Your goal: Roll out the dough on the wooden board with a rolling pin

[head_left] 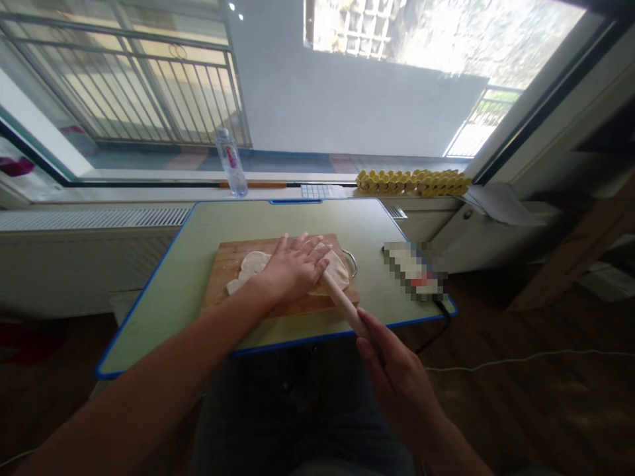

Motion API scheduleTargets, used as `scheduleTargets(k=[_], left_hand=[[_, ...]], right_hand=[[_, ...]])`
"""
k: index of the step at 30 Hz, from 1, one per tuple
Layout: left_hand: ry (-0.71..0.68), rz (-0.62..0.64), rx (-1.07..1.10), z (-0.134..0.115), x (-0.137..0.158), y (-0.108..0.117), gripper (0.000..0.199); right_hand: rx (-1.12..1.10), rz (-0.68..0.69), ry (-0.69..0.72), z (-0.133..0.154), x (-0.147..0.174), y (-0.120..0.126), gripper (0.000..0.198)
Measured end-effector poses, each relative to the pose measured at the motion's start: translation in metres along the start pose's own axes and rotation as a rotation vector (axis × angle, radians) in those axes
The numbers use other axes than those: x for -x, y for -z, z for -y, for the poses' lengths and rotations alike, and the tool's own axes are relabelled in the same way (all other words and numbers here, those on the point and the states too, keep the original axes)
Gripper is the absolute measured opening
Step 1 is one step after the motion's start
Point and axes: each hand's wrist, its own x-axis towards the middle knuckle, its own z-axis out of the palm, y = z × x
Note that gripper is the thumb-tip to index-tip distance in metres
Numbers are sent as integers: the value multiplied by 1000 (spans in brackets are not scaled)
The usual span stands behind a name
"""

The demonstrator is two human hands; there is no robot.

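Sheets of pale dough point(254, 263) lie spread over a wooden cutting board point(225, 254) with a metal handle at its right end. My left hand point(295, 268) rests flat on top, fingers stretched and apart, over the dough and the far end of a wooden rolling pin point(342, 304). That hand hides the pin's far end and the middle of the dough. Wrapped round the near end of the pin is my right hand point(387, 350), beyond the board's front right corner. The pin slants across the dough's right part.
The board stands on a pale green folding table point(173, 277) with a blue rim. A blurred-out device point(414, 271) with a black cable lies at the table's right. On the windowsill are a plastic bottle point(231, 162) and a yellow wavy tray-like thing point(414, 183).
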Motion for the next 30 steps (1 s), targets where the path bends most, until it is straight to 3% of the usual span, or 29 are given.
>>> scheduleTargets(k=[6,11,14,24,30], left_hand=[[33,0,3,18,34,3,58],[23,-16,14,13,14,1,57],[2,-41,56,11,10,-2,54],[-8,-163,90,26,92,-7,49],[31,-248,130,22,104,5,41]], right_hand=[[-106,106,116,10,14,-8,47],[-50,-2,-48,-7,-4,5,39],[-4,-39,-69,-16,-12,10,38],[-31,5,111,3,24,-16,45],[-36,30,136,-9,0,0,35]])
